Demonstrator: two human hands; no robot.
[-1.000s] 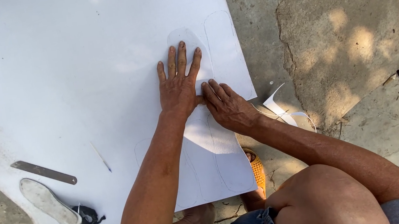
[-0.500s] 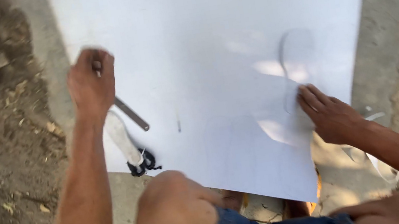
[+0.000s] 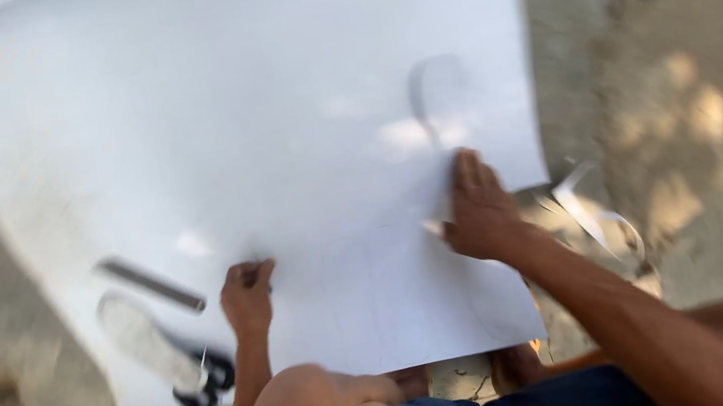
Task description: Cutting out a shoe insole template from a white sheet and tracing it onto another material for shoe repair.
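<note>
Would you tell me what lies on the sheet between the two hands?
In the head view, only bare white sheet lies between the left hand and right hand.

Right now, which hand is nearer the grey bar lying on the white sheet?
Left. The left hand is closed on the white sheet, just right of the grey bar. The right hand presses flat near the sheet's right edge, well away from it.

A single head-worn camera looked steeply down from close above the person's own lap (knee at the bottom edge), facing a white sheet (image 3: pixel 277 149) on rough ground (image 3: pixel 697 86), both hands within arm's reach.
</note>
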